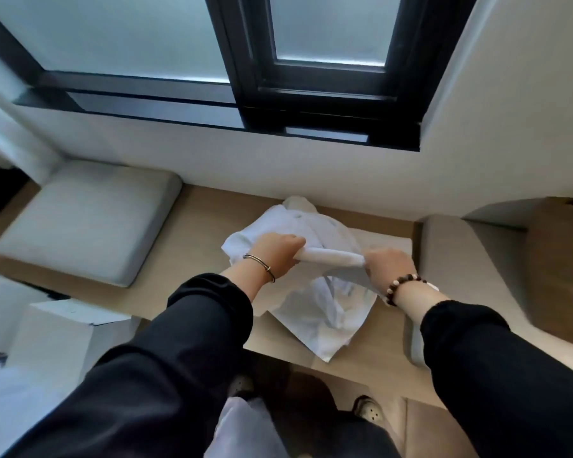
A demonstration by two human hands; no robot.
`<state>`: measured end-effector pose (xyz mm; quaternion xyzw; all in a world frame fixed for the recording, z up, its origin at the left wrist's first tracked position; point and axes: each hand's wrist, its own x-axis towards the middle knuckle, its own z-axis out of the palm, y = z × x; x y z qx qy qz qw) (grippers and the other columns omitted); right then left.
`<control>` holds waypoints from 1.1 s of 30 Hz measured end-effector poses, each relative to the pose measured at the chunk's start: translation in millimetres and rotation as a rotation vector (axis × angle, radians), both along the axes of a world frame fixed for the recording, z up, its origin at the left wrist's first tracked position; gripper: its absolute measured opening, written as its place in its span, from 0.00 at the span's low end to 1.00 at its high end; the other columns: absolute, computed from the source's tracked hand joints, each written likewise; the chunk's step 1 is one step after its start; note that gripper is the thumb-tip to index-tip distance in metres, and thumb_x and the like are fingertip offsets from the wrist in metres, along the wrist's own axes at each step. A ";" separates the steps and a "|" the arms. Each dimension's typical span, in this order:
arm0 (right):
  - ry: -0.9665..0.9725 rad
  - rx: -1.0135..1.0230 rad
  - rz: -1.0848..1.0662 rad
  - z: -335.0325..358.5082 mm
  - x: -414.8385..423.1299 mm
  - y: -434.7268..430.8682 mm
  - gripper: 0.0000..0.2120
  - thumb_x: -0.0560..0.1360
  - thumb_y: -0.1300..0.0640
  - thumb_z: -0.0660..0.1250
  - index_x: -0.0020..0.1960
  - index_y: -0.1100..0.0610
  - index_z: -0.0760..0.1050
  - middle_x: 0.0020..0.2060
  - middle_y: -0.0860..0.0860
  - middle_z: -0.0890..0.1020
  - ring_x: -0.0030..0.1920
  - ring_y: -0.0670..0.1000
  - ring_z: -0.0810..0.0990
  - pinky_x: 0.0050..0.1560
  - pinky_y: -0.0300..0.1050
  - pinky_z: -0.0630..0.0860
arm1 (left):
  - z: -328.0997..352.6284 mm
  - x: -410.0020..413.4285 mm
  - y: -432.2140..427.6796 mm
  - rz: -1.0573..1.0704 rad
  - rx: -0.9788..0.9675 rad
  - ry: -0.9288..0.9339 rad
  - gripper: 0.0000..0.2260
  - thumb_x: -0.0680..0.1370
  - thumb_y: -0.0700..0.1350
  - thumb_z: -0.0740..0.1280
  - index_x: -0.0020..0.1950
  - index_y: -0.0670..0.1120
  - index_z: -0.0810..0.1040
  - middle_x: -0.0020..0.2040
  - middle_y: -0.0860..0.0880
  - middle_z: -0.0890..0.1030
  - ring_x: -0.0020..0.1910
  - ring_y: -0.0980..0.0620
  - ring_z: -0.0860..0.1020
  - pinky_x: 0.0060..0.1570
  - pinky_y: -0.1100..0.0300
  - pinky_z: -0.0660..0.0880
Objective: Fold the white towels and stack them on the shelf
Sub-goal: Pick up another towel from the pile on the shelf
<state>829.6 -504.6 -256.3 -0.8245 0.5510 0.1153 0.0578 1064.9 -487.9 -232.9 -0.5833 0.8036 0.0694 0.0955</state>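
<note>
Sleeves (182,338): black, long, loose, gathered at the cuffs.
Left hand (278,251): bare; thin metal bangle (260,264) at the wrist.
Right hand (389,264): bare; bracelet (402,287) of dark and pale beads.
Shoes (368,410): pale, rounded toes.

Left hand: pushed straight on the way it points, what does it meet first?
Likely the heaped part of the white towel it grips, just beyond the left hand, lying on the wooden bench; depth unclear.
</note>
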 end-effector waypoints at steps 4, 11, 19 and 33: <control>0.031 0.029 -0.032 -11.7 73.6 9.7 0.09 0.78 0.62 0.58 0.55 0.59 0.75 0.52 0.54 0.78 0.51 0.58 0.79 0.41 0.46 0.68 | -26.8 81.2 -0.5 0.017 0.059 0.044 0.08 0.79 0.49 0.62 0.52 0.45 0.73 0.49 0.47 0.79 0.48 0.45 0.77 0.38 0.58 0.61; 0.073 0.113 -0.106 -57.7 201.4 32.8 0.03 0.75 0.62 0.62 0.48 0.58 0.74 0.48 0.52 0.73 0.47 0.54 0.75 0.39 0.44 0.65 | -95.0 233.4 9.2 0.051 0.270 0.038 0.07 0.77 0.47 0.63 0.52 0.46 0.77 0.53 0.48 0.78 0.52 0.44 0.77 0.40 0.57 0.66; 0.042 0.400 -0.108 -142.7 307.0 55.6 0.07 0.75 0.62 0.58 0.52 0.55 0.70 0.51 0.54 0.78 0.49 0.56 0.77 0.40 0.44 0.67 | -178.7 348.1 16.9 0.158 0.631 -0.050 0.05 0.73 0.42 0.65 0.46 0.47 0.79 0.40 0.48 0.77 0.42 0.46 0.76 0.39 0.58 0.70; -0.052 0.323 -0.089 -306.0 379.0 43.0 0.20 0.75 0.68 0.57 0.65 0.58 0.66 0.61 0.55 0.73 0.59 0.56 0.73 0.53 0.48 0.73 | -339.4 368.1 16.8 0.313 0.363 -0.084 0.31 0.76 0.39 0.60 0.77 0.50 0.51 0.76 0.46 0.57 0.74 0.46 0.55 0.70 0.47 0.58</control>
